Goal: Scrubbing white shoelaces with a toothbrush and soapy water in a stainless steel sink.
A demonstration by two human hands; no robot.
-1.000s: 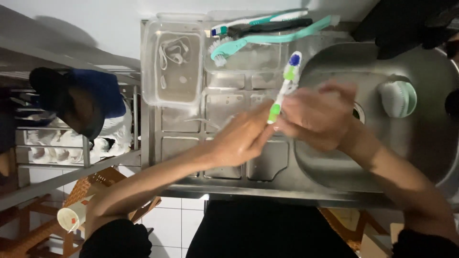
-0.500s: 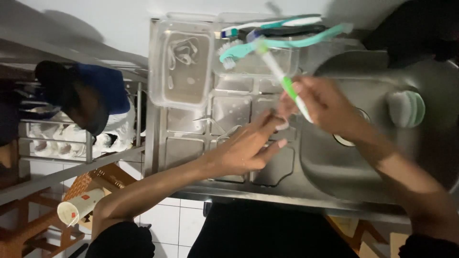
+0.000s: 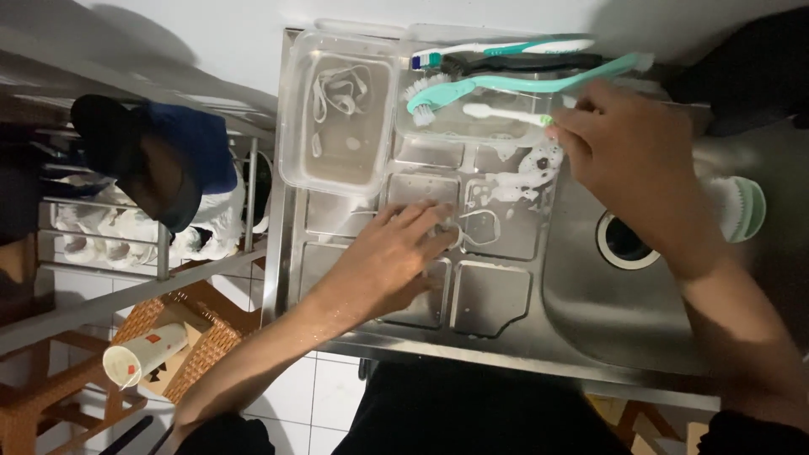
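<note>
So the biggest thing here is the stainless steel sink unit (image 3: 497, 299), taking up the middle and right of the frame, with its ribbed drainboard in the centre and the basin with the drain hole (image 3: 625, 240) over on the right. At the upper centre-left a clear plastic tub (image 3: 337, 114) sits on the drainboard with some whitish bits soaking in it.

The right hand (image 3: 632, 152) is at the upper right, fingers closed around the handle end of a white toothbrush (image 3: 501, 114), which lies across a second clear container (image 3: 459, 126) with its head pointing left. The left hand (image 3: 388, 257) rests flat on the drainboard in the centre, fingers spread loosely and pressing on something small and pale; I honestly can't tell what it is, too dim.

Along the top edge there's a teal scrub brush (image 3: 514, 82) and two more toothbrushes (image 3: 506, 52). A round green-and-white brush (image 3: 742, 209) sits at the far right.
</note>
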